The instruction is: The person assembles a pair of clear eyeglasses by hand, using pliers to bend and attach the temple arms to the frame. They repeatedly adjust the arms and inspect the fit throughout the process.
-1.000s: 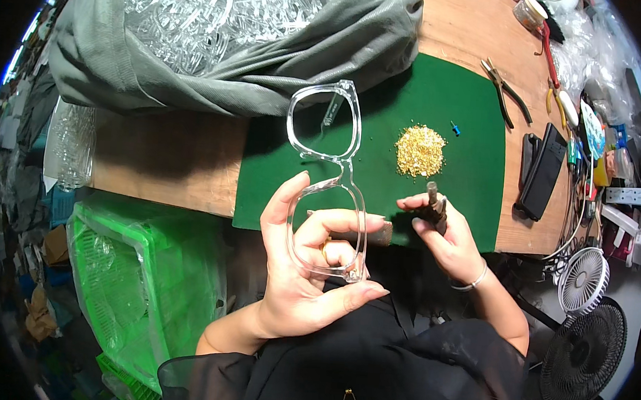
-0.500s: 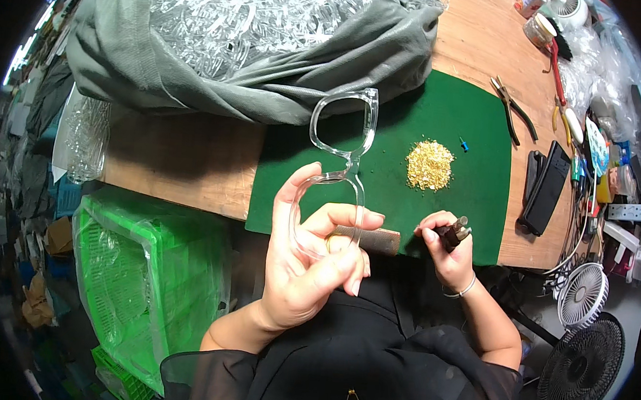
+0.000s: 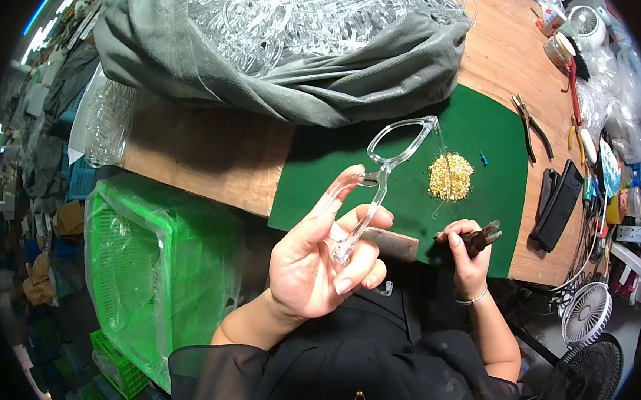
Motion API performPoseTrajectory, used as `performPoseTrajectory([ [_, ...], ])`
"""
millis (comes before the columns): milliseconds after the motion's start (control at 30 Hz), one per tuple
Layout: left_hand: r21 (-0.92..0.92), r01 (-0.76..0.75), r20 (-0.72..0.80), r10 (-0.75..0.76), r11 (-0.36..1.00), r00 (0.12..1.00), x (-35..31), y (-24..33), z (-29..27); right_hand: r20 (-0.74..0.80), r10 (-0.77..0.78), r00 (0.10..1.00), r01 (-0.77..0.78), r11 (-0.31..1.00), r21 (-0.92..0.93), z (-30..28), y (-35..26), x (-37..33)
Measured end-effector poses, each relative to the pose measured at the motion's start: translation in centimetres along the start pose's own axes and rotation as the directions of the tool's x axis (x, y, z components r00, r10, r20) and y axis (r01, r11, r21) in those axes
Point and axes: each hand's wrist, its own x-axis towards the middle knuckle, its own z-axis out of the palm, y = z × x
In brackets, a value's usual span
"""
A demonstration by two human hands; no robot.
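My left hand (image 3: 308, 266) is closed around one rim of a clear plastic eyeglass frame (image 3: 392, 160) and holds it up over the mat's near edge. The frame is tilted, its other rim pointing away from me. A thin clear temple (image 3: 443, 153) hangs from the hinge at its far end, across the view of the yellow pile. Lower and to the right, my right hand (image 3: 467, 266) is wrapped round a dark tool (image 3: 479, 242) with blunt metal ends; its exact kind is hidden by the fingers. Between the hands a worn metal bar (image 3: 392, 245) juts out at the table edge.
A green mat (image 3: 484, 200) carries a heap of yellow-gold bits (image 3: 452, 181) and a small blue piece (image 3: 485, 159). A grey sack (image 3: 268, 96) of clear frames stands behind. Pliers (image 3: 531, 129) and a black phone (image 3: 558, 209) lie right; a green crate (image 3: 164, 263) stands left.
The eyeglass frame has turned from facing me to a slanted angle, and a temple now shows hanging from it. My right hand still holds the dark tool.
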Motion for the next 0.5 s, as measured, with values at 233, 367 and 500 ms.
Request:
performPoseTrajectory([
  [233,0.584,-0.181,0.098,0.153,0.791,0.983,-0.1,-0.1,0.3,0.067,-0.012,0.998,0.022,0.989,-0.147,0.1,-0.9,0.1],
  [367,0.787,-0.287,0.05,0.407,0.546,0.912,-1.4,-1.0,0.3,0.369,-0.002,0.929,0.262,0.707,-0.657,-1.5,-3.5,0.9],
  [500,0.786,-0.257,0.018,0.394,0.562,0.919,-1.4,-1.7,-0.6,0.398,-0.142,0.906,0.416,0.475,-0.776,-1.5,-2.9,1.8],
])
